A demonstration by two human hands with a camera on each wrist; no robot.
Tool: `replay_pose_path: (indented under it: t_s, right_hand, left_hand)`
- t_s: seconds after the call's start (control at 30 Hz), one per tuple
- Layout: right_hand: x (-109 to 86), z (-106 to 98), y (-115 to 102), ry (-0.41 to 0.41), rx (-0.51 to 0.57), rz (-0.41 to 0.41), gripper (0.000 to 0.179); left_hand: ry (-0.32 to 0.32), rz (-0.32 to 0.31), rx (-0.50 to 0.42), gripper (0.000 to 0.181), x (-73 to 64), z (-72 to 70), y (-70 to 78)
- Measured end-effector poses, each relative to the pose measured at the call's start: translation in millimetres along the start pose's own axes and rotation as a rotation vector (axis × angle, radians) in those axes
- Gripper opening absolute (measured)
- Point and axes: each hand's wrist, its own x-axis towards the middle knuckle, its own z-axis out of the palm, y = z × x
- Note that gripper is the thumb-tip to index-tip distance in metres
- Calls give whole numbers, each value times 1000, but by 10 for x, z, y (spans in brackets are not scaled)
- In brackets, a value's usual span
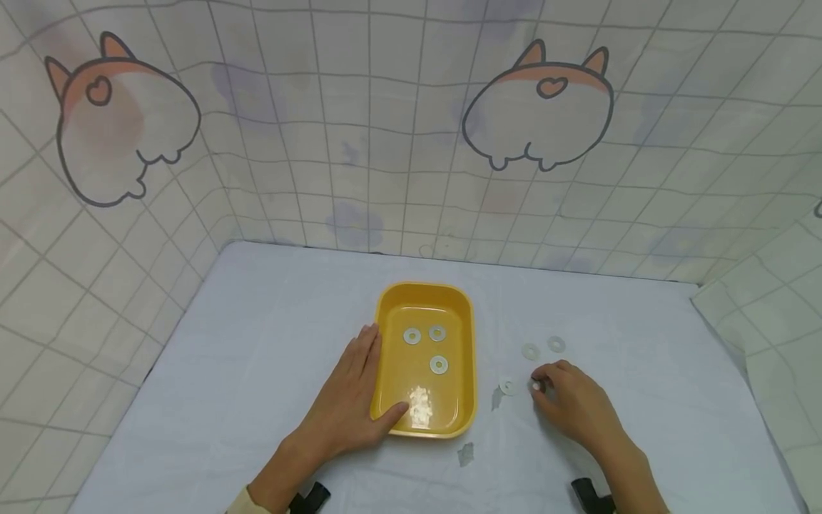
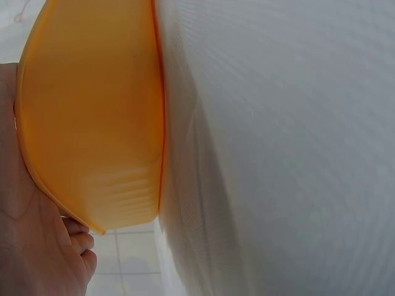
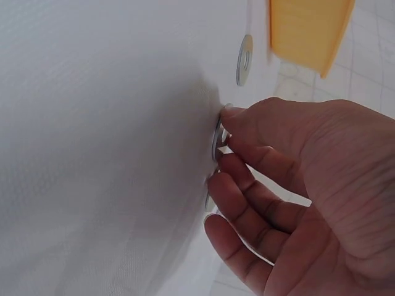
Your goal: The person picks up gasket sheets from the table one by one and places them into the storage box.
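Observation:
A yellow tray (image 1: 474, 357) lies on the white cloth, holding three metal washers (image 1: 439, 365) flat on its floor. Along the tray's left rim rests my left hand (image 1: 343, 407), its fingers straight and the thumb over the near-left part of the rim. To the right of the tray, my right hand (image 1: 578, 407) pinches a washer (image 3: 217, 137) by its edge, between thumb and fingers, at the cloth. Left of that hand lies another loose washer (image 1: 506, 387). Two more washers (image 1: 530, 350) lie just beyond its fingers. In the right wrist view, a loose washer (image 3: 245, 60) is nearer the tray.
Grey patches (image 1: 465, 454) mark the white cloth (image 1: 270, 328) near the tray. A white grid-patterned curtain (image 1: 398, 143) with cartoon animal prints surrounds the table's back and sides. Black wrist mounts (image 1: 310, 498) sit below both hands.

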Motion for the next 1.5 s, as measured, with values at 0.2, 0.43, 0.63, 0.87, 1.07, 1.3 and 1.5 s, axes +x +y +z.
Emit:
replay_pose_path:
  t_s: [0.2, 0.43, 0.63, 0.87, 1.07, 1.3, 1.5]
  right_hand:
    - [2, -31, 9, -50, 16, 30, 23]
    - [22, -51, 21, -78, -10, 36, 24]
    - [77, -66, -17, -96, -64, 4, 21]
    - [135, -106, -10, -152, -111, -11, 20]
    - [196, -114, -10, -190, -62, 27, 23]
    - [163, -99, 49, -220, -15, 60, 22]
    - [180, -77, 12, -160, -54, 18, 23]
  left_hand:
    - [28, 13, -12, 108, -8, -3, 3]
    - [43, 29, 0, 107, -14, 9, -11]
    - [10, 5, 9, 108, -19, -7, -36]
    - [-20, -1, -39, 108, -14, -8, -14]
    - [-3, -3, -13, 107, -31, 2, -20]
    - [9, 25, 18, 106, -51, 17, -4]
    - [24, 14, 16, 107, -28, 16, -10]
